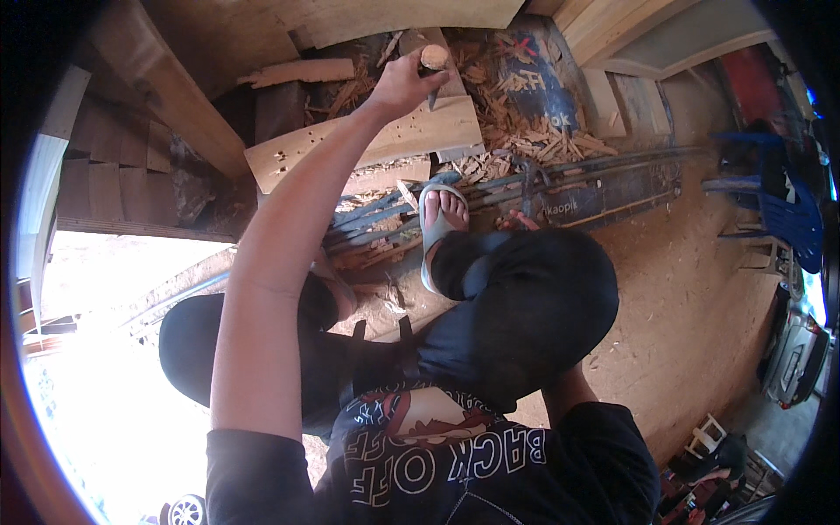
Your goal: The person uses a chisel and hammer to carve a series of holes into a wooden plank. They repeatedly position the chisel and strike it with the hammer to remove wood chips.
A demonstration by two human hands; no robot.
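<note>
My left hand (404,87), arm stretched forward, is closed round a chisel (433,58) with a pale round wooden handle end. The chisel's dark blade points down at a curved wooden board (376,137) with several small dark holes. My right hand (522,220) is mostly hidden behind my right knee; only some bent fingers show. Just beyond them a dark hammer (530,178) stands out over the rods, and the fingers seem closed on its handle, though the grip itself is hidden.
Wood chips (547,140) lie thick around the board. Long dark rods (604,164) run across the ground near my sandalled foot (442,210). Large timber pieces (166,87) stand at the left and far side. A blue plastic chair (779,206) is at the right, and another person (722,464) is at lower right.
</note>
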